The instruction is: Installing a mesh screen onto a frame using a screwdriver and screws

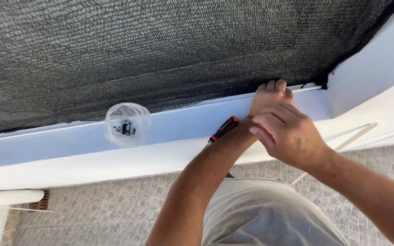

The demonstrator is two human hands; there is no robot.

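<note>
A clear plastic cup [127, 124] holding small dark screws [125, 128] is seen on the white ledge [69, 146], well left of the hands. A screwdriver with an orange-and-black handle [223, 129] lies on the ledge, partly hidden behind the left forearm. A thin white strip [356, 135] leans at right. Black mesh netting [160, 50] fills the far side. The left hand [270, 96] is laid flat, fingers extended and pressed at the netting's lower edge where it meets the ledge. The right hand [288, 134] is set over the left wrist, fingers loosely curled; nothing is seen gripped.
</note>
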